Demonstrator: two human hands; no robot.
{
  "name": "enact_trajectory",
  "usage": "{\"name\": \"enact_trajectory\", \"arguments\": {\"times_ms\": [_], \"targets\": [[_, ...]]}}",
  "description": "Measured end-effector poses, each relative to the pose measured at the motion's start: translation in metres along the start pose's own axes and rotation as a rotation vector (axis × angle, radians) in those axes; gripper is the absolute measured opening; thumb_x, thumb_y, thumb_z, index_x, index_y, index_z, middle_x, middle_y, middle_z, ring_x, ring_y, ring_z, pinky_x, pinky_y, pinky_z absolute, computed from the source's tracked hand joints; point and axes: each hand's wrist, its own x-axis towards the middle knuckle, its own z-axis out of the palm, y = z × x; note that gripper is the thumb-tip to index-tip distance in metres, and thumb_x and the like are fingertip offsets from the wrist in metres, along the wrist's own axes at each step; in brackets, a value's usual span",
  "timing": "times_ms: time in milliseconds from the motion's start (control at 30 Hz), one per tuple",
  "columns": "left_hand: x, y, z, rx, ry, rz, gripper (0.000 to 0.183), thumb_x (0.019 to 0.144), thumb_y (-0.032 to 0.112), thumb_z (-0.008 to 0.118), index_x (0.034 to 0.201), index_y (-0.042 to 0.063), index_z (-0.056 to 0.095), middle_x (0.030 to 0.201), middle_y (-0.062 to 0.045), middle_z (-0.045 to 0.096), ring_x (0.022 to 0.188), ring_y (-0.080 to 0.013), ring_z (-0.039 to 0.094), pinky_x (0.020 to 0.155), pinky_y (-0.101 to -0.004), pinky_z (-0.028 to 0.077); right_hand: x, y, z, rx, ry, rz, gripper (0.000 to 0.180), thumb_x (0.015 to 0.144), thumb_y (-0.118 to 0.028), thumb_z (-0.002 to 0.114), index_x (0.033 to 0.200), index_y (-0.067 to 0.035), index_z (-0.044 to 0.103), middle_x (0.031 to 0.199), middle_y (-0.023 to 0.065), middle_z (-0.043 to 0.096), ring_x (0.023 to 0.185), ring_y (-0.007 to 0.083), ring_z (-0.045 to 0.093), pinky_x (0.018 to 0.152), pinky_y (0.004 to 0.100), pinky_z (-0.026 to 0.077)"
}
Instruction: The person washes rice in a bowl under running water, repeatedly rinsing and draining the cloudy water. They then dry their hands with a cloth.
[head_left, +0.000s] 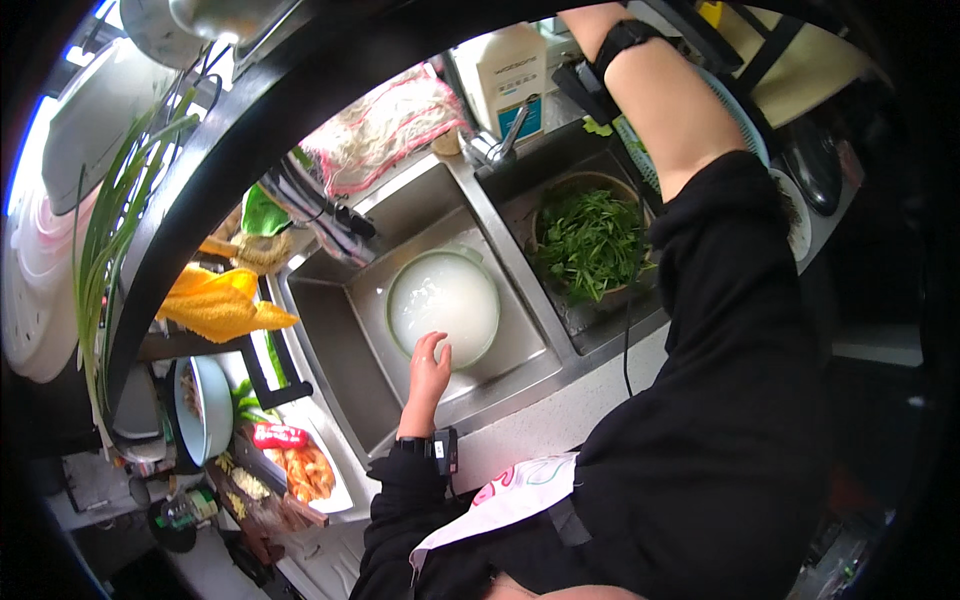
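Note:
My left hand (430, 367) is at the near rim of a round green-rimmed bowl (389, 315), its fingers slightly apart and nothing in its grasp. Whether the fingertips touch the bowl cannot be told. Cloudy white liquid (446, 304) fills the bowl, which stands in the left basin of a stainless steel sink (495, 405). My right arm reaches up past the right basin, a black band at its wrist; the right hand is out of view beyond the top edge. Leafy greens (591, 240) lie in a round container in the right basin.
A faucet (491, 146) stands behind the sink divider, near a large white bottle (517, 82) and a mesh cloth (386, 127). Left of the sink are a yellow cloth (217, 304), a light-blue bowl (217, 409), a cutting board (262, 514) with chopped pieces, and a tray of orange food (307, 472).

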Motion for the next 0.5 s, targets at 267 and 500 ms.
{"name": "enact_trajectory", "arguments": {"times_ms": [267, 500], "targets": [[0.001, 0.003, 0.000, -0.012, 0.022, 0.044, 0.019, 0.079, 0.011, 0.058, 0.097, 0.005, 0.058, 0.107, -0.016, 0.054, 0.102, -0.0317, 0.051, 0.088, -0.0376, 0.041, -0.015, -0.011, -0.006, -0.091, 0.058, -0.020, 0.025, 0.081, -0.020, 0.044, 0.088, -0.002, 0.060, 0.089, 0.0197, 0.060, 0.086, 0.0348, 0.056, 0.074, 0.0417, 0.043], [-0.005, 0.008, -0.003, -0.039, 0.012, 0.121, 0.019, 0.078, 0.009, 0.058, 0.096, 0.005, 0.058, 0.103, -0.016, 0.055, 0.099, -0.0320, 0.052, 0.086, -0.0374, 0.042, -0.052, -0.013, -0.027, -0.226, 0.090, -0.101, 0.023, 0.079, -0.017, 0.044, 0.087, -0.001, 0.059, 0.086, 0.0209, 0.060, 0.083, 0.0354, 0.057, 0.071, 0.0419, 0.044]]}}
